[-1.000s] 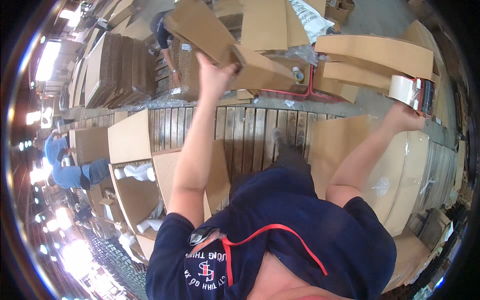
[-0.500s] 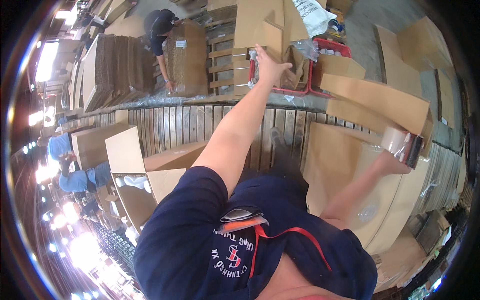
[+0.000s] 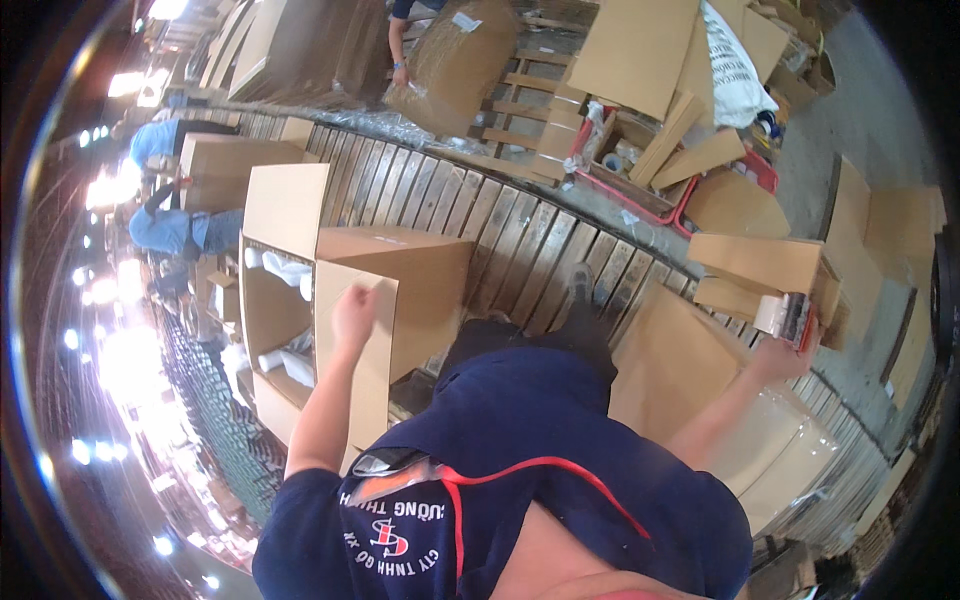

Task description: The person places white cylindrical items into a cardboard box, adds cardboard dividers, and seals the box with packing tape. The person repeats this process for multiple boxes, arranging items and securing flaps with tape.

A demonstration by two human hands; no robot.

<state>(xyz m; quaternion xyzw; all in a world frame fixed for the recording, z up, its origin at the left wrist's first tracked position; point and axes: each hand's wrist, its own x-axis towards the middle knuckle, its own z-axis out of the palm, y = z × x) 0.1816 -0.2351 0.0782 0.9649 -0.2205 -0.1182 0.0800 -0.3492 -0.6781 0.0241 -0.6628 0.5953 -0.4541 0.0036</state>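
Note:
My right hand (image 3: 785, 358) is wrapped round a tape dispenser (image 3: 785, 320) with a wide roll of clear tape and a red and dark frame, held out at the right. In front of an upright flap of an open cardboard box (image 3: 395, 280) is my left hand (image 3: 353, 318), its fingers curled in; anything inside them is hidden. That box lies on its side to my left, its open end facing left. White foam padding (image 3: 285, 268) shows inside it, at the top and the bottom of the opening.
A slatted wooden walkway (image 3: 520, 240) runs under the box and my feet. Beyond it stand red crates (image 3: 640, 200) with cardboard pieces and a white sack (image 3: 735, 70). Large cartons (image 3: 680, 370) lie at my right. Co-workers (image 3: 170, 225) bend over boxes at far left; another person's hand (image 3: 400, 76) touches a wrapped carton.
My left hand has come back from the red crates, where its fingers were spread, to the open box's flap, and has closed. The view has turned left. The tape dispenser stays in my right hand.

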